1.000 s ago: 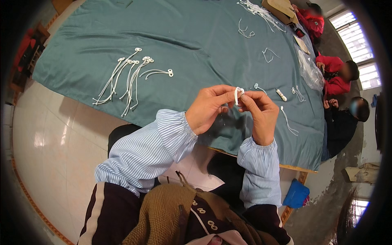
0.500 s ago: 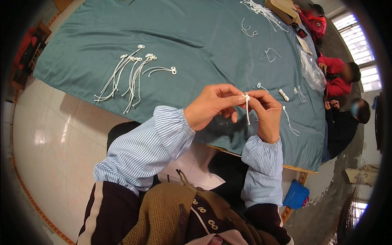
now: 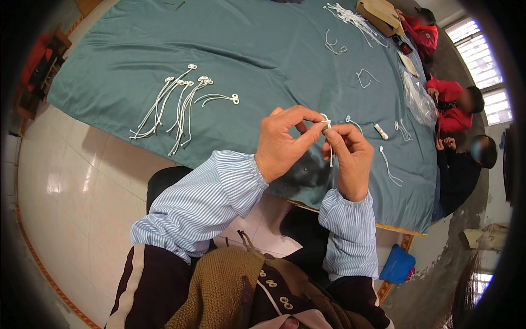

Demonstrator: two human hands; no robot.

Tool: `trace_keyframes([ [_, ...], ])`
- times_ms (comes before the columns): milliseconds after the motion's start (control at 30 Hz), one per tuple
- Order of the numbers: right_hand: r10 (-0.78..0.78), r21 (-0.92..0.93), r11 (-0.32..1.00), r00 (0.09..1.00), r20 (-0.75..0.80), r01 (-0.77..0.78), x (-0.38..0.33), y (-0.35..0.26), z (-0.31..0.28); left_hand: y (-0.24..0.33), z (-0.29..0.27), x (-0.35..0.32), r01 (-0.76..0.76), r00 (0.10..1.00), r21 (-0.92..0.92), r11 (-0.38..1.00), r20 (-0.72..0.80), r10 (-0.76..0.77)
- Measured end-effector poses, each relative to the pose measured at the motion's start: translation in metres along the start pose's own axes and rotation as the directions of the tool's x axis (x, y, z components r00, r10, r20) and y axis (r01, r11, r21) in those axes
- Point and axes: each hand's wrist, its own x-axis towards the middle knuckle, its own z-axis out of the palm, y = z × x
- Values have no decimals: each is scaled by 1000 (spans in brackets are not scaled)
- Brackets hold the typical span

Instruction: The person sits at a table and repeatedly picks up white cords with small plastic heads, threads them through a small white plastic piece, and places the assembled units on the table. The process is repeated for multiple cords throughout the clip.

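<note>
Pinched between both hands is a white cord (image 3: pixel 331 156), with a small loop and knot at its top and one tail hanging down. My left hand (image 3: pixel 282 141) grips the loop end with thumb and forefinger. My right hand (image 3: pixel 354 160) is closed on the knot just below, its fingertips nearly touching the left ones. Fingers partly hide the knot. Just beyond the hands, a looped cord (image 3: pixel 350 120) lies on the green tablecloth (image 3: pixel 263 71). To the left are several knotted white cords (image 3: pixel 203 80) with looped ends, and one cord (image 3: pixel 235 98) lies a little apart.
Right of my hands lie a loose cord (image 3: pixel 389 166), a wound cord bundle (image 3: pixel 380 131) and a tangled cord (image 3: pixel 404 131). At the far right are a cord heap (image 3: pixel 350 17), a cardboard box (image 3: pixel 377 15) and a clear plastic bag (image 3: pixel 419 104). Several people sit along the right edge.
My left fingers have lifted slightly, and a loop now shows above the knot. The right hand has shifted a little down and left, still pinching the cord.
</note>
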Motion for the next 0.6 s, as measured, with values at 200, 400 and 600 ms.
trace_keyframes([
  [200,-269,-219,943,961,-61,250,-5,0,9,12,9,-5,384,913,-452,805,59,-403],
  [400,-554,-490,723,832,11,488,-1,3,13,9,7,-5,594,763,-661,459,280,-583],
  [600,-570,-569,671,822,15,476,-4,8,21,4,6,-8,697,629,-691,193,459,-628],
])
